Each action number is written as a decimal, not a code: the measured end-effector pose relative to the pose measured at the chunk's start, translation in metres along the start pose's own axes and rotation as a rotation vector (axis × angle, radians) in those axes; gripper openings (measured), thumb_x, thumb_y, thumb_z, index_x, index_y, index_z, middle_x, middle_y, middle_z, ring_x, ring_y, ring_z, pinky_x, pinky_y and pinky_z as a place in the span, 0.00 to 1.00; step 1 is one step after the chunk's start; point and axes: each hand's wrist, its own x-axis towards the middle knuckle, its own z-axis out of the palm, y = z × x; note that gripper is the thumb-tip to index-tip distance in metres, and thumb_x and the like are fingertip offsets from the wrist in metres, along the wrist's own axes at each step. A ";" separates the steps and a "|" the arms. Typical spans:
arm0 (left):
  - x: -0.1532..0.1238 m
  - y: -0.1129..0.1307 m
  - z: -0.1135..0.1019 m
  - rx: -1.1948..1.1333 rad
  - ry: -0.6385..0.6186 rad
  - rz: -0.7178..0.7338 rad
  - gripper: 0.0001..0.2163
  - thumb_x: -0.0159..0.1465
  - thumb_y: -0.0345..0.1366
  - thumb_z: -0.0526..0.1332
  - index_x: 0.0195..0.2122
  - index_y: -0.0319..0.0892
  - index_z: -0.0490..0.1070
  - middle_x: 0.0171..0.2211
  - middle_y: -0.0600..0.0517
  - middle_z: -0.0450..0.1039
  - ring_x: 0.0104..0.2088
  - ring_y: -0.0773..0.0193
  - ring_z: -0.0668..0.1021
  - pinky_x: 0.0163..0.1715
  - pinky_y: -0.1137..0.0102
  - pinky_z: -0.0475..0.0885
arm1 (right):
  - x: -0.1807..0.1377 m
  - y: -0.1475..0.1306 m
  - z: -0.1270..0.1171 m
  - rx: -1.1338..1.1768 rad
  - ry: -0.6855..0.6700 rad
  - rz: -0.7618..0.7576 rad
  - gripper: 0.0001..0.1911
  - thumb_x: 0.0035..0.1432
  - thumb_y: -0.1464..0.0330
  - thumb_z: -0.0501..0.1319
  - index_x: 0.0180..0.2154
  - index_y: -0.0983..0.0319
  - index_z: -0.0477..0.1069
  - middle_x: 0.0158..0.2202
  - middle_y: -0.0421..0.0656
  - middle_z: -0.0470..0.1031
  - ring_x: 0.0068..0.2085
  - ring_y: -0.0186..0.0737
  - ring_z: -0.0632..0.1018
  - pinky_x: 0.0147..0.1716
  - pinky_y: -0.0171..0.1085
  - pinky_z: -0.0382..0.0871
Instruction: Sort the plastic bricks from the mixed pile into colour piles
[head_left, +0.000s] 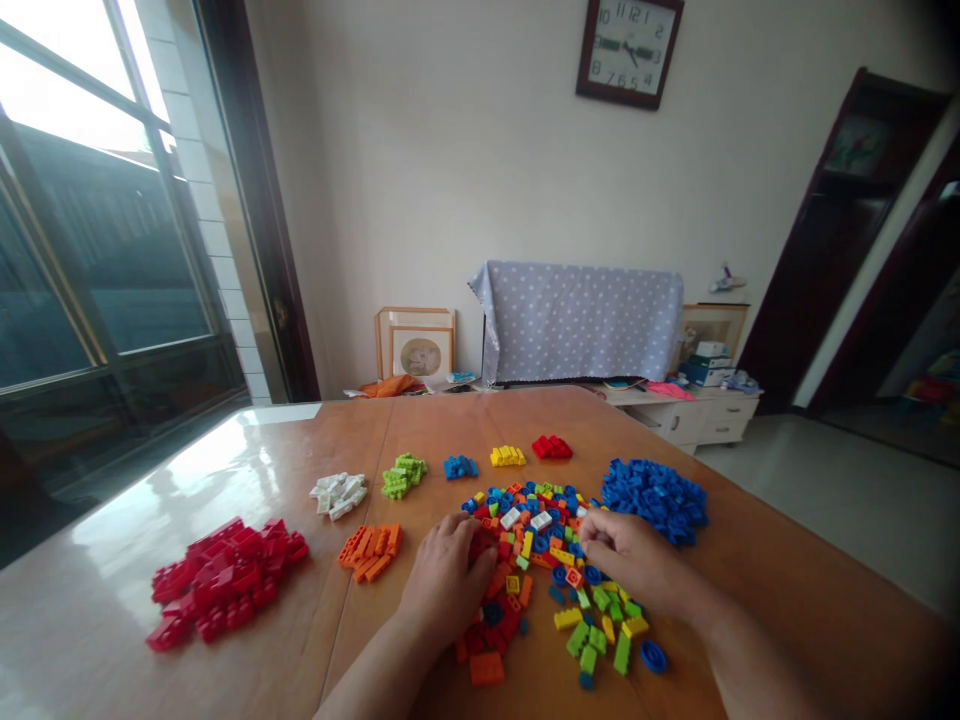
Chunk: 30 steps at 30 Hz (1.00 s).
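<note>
Tabletop [442,425], bricks [541,521], wall clock [630,52], possibly distant toys [934,388]

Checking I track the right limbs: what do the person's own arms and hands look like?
The left hand and right hand are bare, with no gloves, rings or wristbands in view. The forearms show no sleeves, cables or markings as far as seen.

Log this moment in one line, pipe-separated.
left hand: at mixed bricks, grip unclear | right hand: curled at their right side, grip unclear | large red pile: left | large blue pile: right
</note>
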 end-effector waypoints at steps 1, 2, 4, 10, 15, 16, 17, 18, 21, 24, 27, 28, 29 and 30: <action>0.000 0.000 0.000 0.000 -0.002 -0.002 0.18 0.67 0.45 0.55 0.54 0.45 0.73 0.58 0.45 0.69 0.57 0.52 0.71 0.58 0.60 0.65 | -0.003 -0.001 -0.001 -0.011 -0.073 0.016 0.06 0.56 0.70 0.57 0.29 0.61 0.71 0.23 0.35 0.71 0.26 0.33 0.70 0.25 0.30 0.57; 0.000 -0.001 0.000 0.000 -0.004 -0.004 0.18 0.67 0.45 0.55 0.54 0.45 0.73 0.59 0.45 0.69 0.57 0.51 0.71 0.58 0.60 0.65 | -0.005 -0.002 -0.002 -0.023 -0.130 0.023 0.06 0.55 0.70 0.57 0.28 0.61 0.72 0.22 0.35 0.72 0.26 0.33 0.70 0.24 0.30 0.55; -0.001 -0.002 0.001 0.000 -0.007 -0.008 0.18 0.67 0.45 0.55 0.54 0.45 0.73 0.58 0.45 0.69 0.57 0.51 0.72 0.58 0.60 0.65 | -0.009 -0.007 -0.001 -0.039 -0.196 0.016 0.07 0.54 0.71 0.58 0.28 0.61 0.74 0.23 0.36 0.73 0.27 0.33 0.71 0.24 0.30 0.53; -0.001 -0.005 0.003 -0.002 -0.003 -0.004 0.19 0.66 0.46 0.55 0.54 0.46 0.73 0.58 0.45 0.69 0.57 0.51 0.72 0.57 0.61 0.65 | -0.009 -0.021 -0.001 -0.030 -0.176 0.006 0.11 0.55 0.71 0.57 0.34 0.60 0.78 0.22 0.35 0.72 0.25 0.31 0.69 0.25 0.30 0.53; 0.000 -0.004 0.001 -0.001 -0.005 -0.006 0.19 0.66 0.46 0.55 0.53 0.46 0.73 0.58 0.45 0.69 0.57 0.51 0.71 0.57 0.61 0.65 | -0.016 -0.023 -0.007 -0.154 -0.155 0.030 0.07 0.55 0.69 0.58 0.30 0.60 0.75 0.23 0.36 0.73 0.26 0.32 0.70 0.24 0.31 0.50; 0.000 -0.004 0.001 -0.003 -0.003 -0.004 0.19 0.66 0.46 0.55 0.53 0.45 0.73 0.58 0.45 0.69 0.57 0.51 0.71 0.57 0.61 0.65 | -0.018 -0.025 -0.006 -0.189 -0.156 0.032 0.07 0.55 0.67 0.59 0.29 0.60 0.75 0.24 0.36 0.74 0.27 0.33 0.71 0.25 0.32 0.49; 0.000 -0.004 0.001 -0.005 0.000 -0.003 0.18 0.66 0.46 0.55 0.53 0.45 0.73 0.58 0.45 0.69 0.56 0.51 0.72 0.56 0.61 0.65 | -0.021 -0.027 -0.005 -0.220 -0.150 0.033 0.07 0.55 0.66 0.61 0.28 0.60 0.75 0.24 0.36 0.75 0.27 0.33 0.71 0.25 0.32 0.49; -0.001 -0.004 0.001 -0.008 0.005 0.001 0.18 0.66 0.46 0.55 0.52 0.45 0.74 0.57 0.45 0.70 0.56 0.52 0.72 0.56 0.62 0.65 | -0.022 -0.030 -0.003 -0.246 -0.142 0.037 0.07 0.55 0.65 0.62 0.28 0.60 0.75 0.24 0.37 0.76 0.28 0.34 0.72 0.26 0.33 0.49; -0.002 -0.005 0.002 -0.018 0.010 0.015 0.17 0.66 0.46 0.56 0.51 0.46 0.74 0.56 0.45 0.70 0.55 0.52 0.72 0.56 0.62 0.65 | -0.025 -0.036 0.006 -0.283 -0.113 0.060 0.08 0.56 0.62 0.63 0.29 0.59 0.75 0.26 0.38 0.77 0.30 0.36 0.74 0.26 0.34 0.49; -0.003 -0.005 0.002 -0.017 0.009 0.012 0.18 0.65 0.46 0.56 0.52 0.46 0.74 0.55 0.45 0.71 0.54 0.52 0.72 0.55 0.62 0.66 | -0.024 -0.038 0.013 -0.320 -0.107 0.080 0.07 0.56 0.63 0.62 0.29 0.58 0.75 0.27 0.37 0.78 0.30 0.36 0.75 0.27 0.34 0.49; -0.004 -0.005 0.002 -0.016 0.020 -0.001 0.18 0.65 0.46 0.56 0.52 0.46 0.73 0.54 0.45 0.71 0.53 0.52 0.73 0.54 0.62 0.66 | -0.021 -0.036 0.017 -0.366 -0.107 0.082 0.06 0.55 0.64 0.62 0.28 0.58 0.74 0.26 0.38 0.78 0.30 0.37 0.75 0.27 0.34 0.49; -0.004 -0.005 0.002 -0.017 0.023 -0.004 0.18 0.65 0.46 0.56 0.52 0.46 0.73 0.54 0.45 0.71 0.53 0.52 0.73 0.54 0.62 0.66 | -0.020 -0.035 0.018 -0.380 -0.106 0.085 0.06 0.55 0.65 0.62 0.28 0.58 0.74 0.26 0.38 0.77 0.30 0.37 0.75 0.27 0.34 0.49; -0.004 -0.004 0.002 -0.019 0.022 -0.006 0.18 0.65 0.46 0.56 0.52 0.46 0.73 0.54 0.45 0.71 0.53 0.52 0.73 0.54 0.62 0.66 | -0.019 -0.035 0.019 -0.390 -0.106 0.092 0.07 0.56 0.65 0.62 0.27 0.59 0.74 0.26 0.38 0.77 0.30 0.37 0.75 0.27 0.34 0.49; -0.005 -0.005 0.002 -0.018 0.021 -0.006 0.18 0.65 0.46 0.56 0.52 0.46 0.73 0.53 0.45 0.71 0.53 0.51 0.73 0.54 0.62 0.66 | -0.018 -0.034 0.020 -0.397 -0.106 0.100 0.07 0.56 0.65 0.62 0.27 0.59 0.74 0.25 0.39 0.77 0.29 0.37 0.75 0.26 0.34 0.49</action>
